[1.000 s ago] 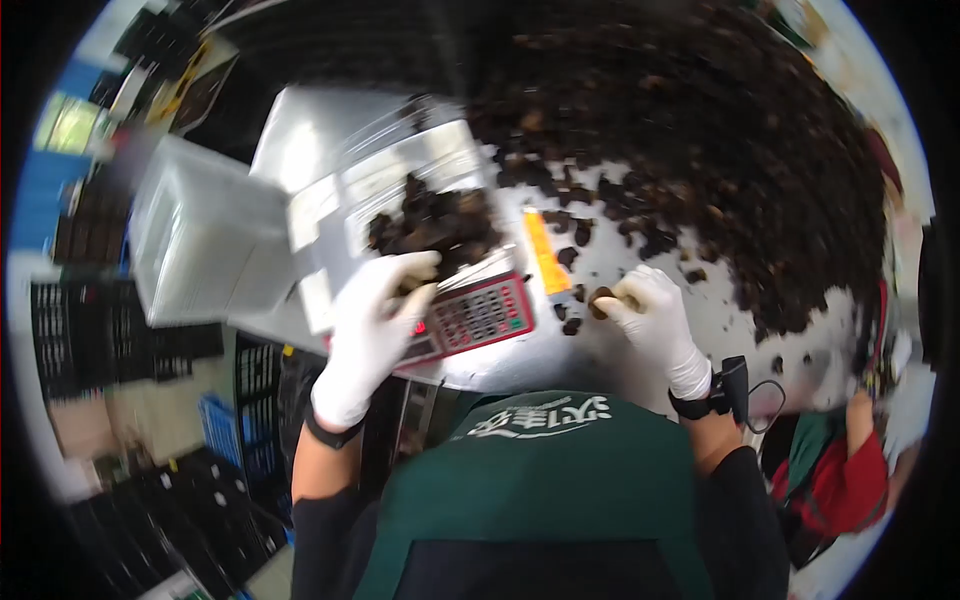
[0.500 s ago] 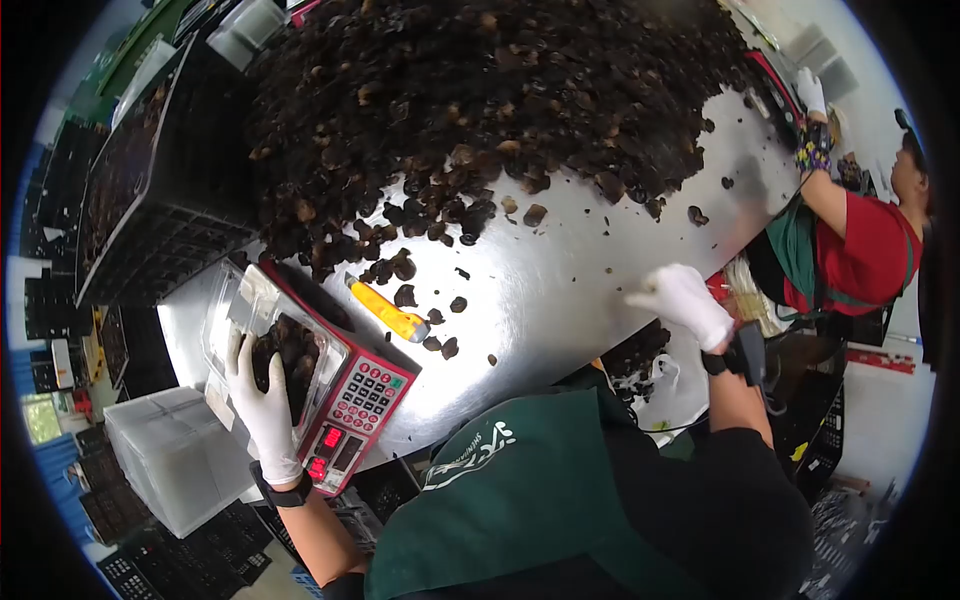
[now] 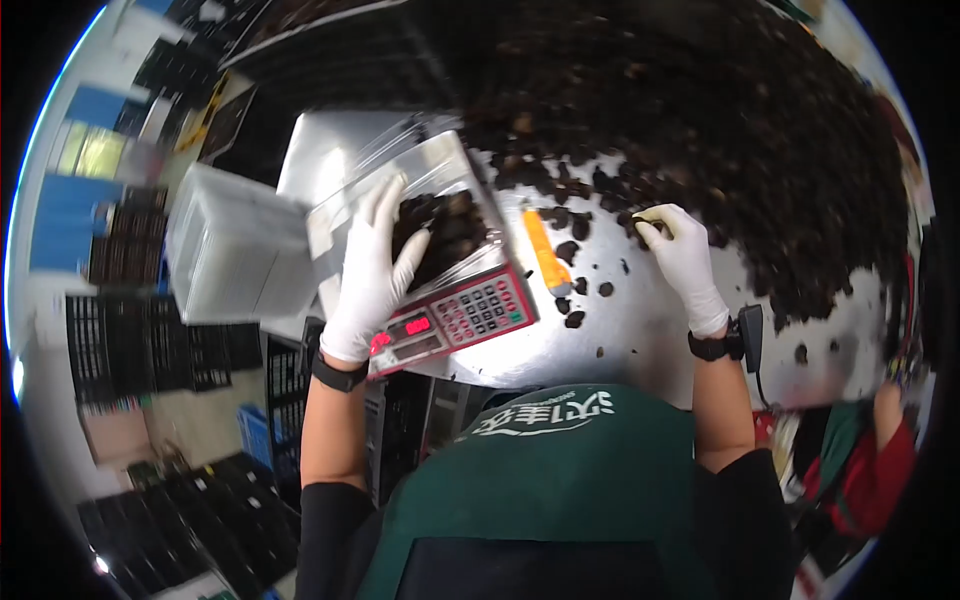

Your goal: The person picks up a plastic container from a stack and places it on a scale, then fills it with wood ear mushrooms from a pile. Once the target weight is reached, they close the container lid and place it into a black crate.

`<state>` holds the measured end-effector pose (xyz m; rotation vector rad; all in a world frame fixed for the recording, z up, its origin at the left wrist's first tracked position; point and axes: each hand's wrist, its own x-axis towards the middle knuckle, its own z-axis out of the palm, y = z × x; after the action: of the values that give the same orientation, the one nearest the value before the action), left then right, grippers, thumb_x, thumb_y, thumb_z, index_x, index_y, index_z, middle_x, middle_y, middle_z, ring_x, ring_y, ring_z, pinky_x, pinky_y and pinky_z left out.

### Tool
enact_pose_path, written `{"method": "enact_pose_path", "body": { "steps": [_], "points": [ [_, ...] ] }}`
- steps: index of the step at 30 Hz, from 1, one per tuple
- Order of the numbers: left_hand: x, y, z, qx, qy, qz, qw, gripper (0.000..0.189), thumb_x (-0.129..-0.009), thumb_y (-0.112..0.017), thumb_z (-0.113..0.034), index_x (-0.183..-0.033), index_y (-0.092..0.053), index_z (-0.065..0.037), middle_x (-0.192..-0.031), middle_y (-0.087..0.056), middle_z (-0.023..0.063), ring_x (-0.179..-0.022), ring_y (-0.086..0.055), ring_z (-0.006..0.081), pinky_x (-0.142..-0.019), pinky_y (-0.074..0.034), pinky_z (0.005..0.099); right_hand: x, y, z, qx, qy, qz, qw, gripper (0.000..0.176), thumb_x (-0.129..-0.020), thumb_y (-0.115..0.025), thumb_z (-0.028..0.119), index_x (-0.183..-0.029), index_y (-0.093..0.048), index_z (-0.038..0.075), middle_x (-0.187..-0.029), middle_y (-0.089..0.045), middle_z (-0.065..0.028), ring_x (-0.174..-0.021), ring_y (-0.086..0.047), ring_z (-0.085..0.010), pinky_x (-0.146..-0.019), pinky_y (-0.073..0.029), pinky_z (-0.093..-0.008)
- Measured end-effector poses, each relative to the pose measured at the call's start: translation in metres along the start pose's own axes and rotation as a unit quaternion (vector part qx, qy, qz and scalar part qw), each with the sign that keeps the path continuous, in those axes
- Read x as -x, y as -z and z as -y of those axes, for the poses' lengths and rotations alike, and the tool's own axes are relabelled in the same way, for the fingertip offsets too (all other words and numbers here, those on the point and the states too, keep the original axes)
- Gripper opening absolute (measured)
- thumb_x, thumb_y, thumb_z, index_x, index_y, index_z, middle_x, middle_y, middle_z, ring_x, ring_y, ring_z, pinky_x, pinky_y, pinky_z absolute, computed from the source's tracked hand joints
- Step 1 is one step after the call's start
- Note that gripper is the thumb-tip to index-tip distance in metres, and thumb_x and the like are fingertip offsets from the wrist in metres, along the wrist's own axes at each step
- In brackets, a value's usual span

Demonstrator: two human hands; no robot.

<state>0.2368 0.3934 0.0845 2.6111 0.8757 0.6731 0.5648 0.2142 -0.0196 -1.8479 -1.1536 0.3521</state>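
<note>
My left hand (image 3: pixel 372 262), in a white glove, rests at the side of a clear plastic box (image 3: pixel 462 165) with its thumb and fingers apart. Dark, curled pieces that look like wood ear fungus (image 3: pixel 450 225) fill part of the box. Under it sits a red weighing scale (image 3: pixel 455 318) with lit red digits. At the near edge of the big pile (image 3: pixel 700 110) of the same dark pieces, my gloved right hand (image 3: pixel 682 258) has finger and thumb pinched on a small dark piece (image 3: pixel 641 222).
A yellow utility knife (image 3: pixel 545 250) lies on the metal table (image 3: pixel 490 365) beside the scale, among loose dark pieces. Stacked clear boxes (image 3: pixel 235 245) stand at left. A black crate (image 3: pixel 340 70) is behind the scale. A co-worker in a red sleeve (image 3: pixel 880 480) is at right.
The view has swung left. My right hand has gone from above the table's near edge to the edge of the pile and pinched a piece. My left hand stays at the box.
</note>
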Motion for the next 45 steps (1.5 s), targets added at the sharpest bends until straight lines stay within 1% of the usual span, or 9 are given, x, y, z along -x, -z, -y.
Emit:
{"method": "enact_pose_path", "body": {
  "steps": [7,16,21,28,31,34,37,40,45],
  "points": [
    [0.044,0.064,0.079,0.122,0.247,-0.187,0.943,0.042,-0.095,-0.061,-0.006,-0.136,-0.054,-0.002,-0.129,-0.062,0.0121,-0.116,-0.061,0.0208,-0.101,-0.048,0.0328,-0.053,-0.075,0.141,-0.088,0.195,0.105,0.971,0.015,-0.084,-0.069,0.006,-0.098,-0.065,0.004,-0.091,-0.067,-0.0102,-0.079,-0.067,-0.0247,-0.070,-0.053,-0.0319],
    [0.024,0.051,0.099,0.102,0.304,-0.067,0.945,0.046,-0.095,-0.062,-0.026,-0.134,-0.057,-0.002,-0.113,-0.070,0.0146,-0.104,-0.066,0.0202,-0.092,-0.050,0.0318,-0.057,-0.186,0.181,0.021,0.464,0.119,0.877,0.015,-0.082,-0.070,0.014,-0.096,-0.067,0.008,-0.094,-0.065,-0.0079,-0.089,-0.060,-0.0291,-0.083,-0.047,-0.0402],
    [-0.008,0.014,0.135,-0.013,0.321,-0.007,0.947,0.065,-0.088,-0.061,-0.045,-0.139,-0.050,-0.006,-0.114,-0.069,0.0235,-0.106,-0.066,0.0397,-0.091,-0.052,0.0430,-0.069,-0.127,0.188,-0.031,0.342,0.017,0.939,0.011,-0.082,-0.070,0.007,-0.094,-0.071,0.006,-0.105,-0.069,-0.0113,-0.099,-0.063,-0.0292,-0.088,-0.050,-0.0379],
    [-0.001,0.000,0.117,0.226,0.240,-0.188,0.925,0.061,-0.085,-0.066,-0.009,-0.143,-0.047,-0.007,-0.100,-0.070,0.0082,-0.087,-0.067,0.0138,-0.082,-0.052,0.0266,-0.036,-0.074,0.109,-0.099,0.048,0.081,0.991,0.022,-0.091,-0.065,0.003,-0.112,-0.069,0.006,-0.110,-0.069,-0.0048,-0.090,-0.063,-0.0102,-0.079,-0.050,-0.0245],
    [0.018,0.031,0.071,0.192,0.181,-0.148,0.953,0.055,-0.084,-0.050,0.003,-0.137,-0.056,-0.006,-0.128,-0.060,0.0111,-0.120,-0.055,0.0181,-0.102,-0.044,0.0338,-0.014,-0.076,0.097,-0.160,-0.056,0.136,0.976,0.032,-0.095,-0.064,0.010,-0.126,-0.063,0.005,-0.107,-0.067,-0.0029,-0.082,-0.056,-0.0065,-0.077,-0.049,-0.0220],
    [0.054,0.047,0.057,0.087,0.098,-0.071,0.989,0.036,-0.087,-0.059,-0.002,-0.121,-0.069,-0.012,-0.129,-0.058,0.0130,-0.116,-0.058,0.0245,-0.099,-0.047,0.0349,-0.009,-0.078,0.100,-0.290,-0.104,0.237,0.921,0.046,-0.102,-0.056,0.021,-0.145,-0.045,0.006,-0.097,-0.066,-0.0023,-0.078,-0.056,-0.0052,-0.072,-0.048,-0.0211],
    [0.077,0.032,0.023,0.057,0.170,-0.009,0.984,0.036,-0.084,-0.066,-0.001,-0.118,-0.071,-0.013,-0.125,-0.055,0.0140,-0.112,-0.057,0.0265,-0.099,-0.046,0.0357,-0.019,-0.086,0.115,-0.344,-0.154,0.320,0.869,0.052,-0.103,-0.046,0.016,-0.151,-0.033,0.001,-0.095,-0.069,-0.0061,-0.070,-0.059,-0.0056,-0.064,-0.049,-0.0195],
    [0.093,0.009,0.029,0.078,0.284,-0.041,0.955,0.055,-0.091,-0.064,-0.007,-0.144,-0.052,-0.014,-0.113,-0.060,0.0112,-0.099,-0.061,0.0177,-0.079,-0.051,0.0288,-0.025,-0.106,0.104,-0.324,-0.117,0.336,0.877,0.056,-0.101,-0.046,0.015,-0.153,-0.030,0.002,-0.091,-0.068,-0.0079,-0.066,-0.059,-0.0068,-0.061,-0.049,-0.0197],
    [0.085,0.010,0.015,0.427,0.398,0.004,0.812,0.073,-0.098,-0.058,-0.012,-0.159,-0.017,-0.011,-0.086,-0.067,0.0092,-0.066,-0.063,0.0133,-0.058,-0.047,0.0210,-0.041,-0.110,0.100,-0.391,-0.162,0.363,0.830,0.042,-0.095,-0.051,0.010,-0.132,-0.041,-0.004,-0.079,-0.067,-0.0148,-0.058,-0.063,-0.0144,-0.048,-0.050,-0.0236]
  ]
}}
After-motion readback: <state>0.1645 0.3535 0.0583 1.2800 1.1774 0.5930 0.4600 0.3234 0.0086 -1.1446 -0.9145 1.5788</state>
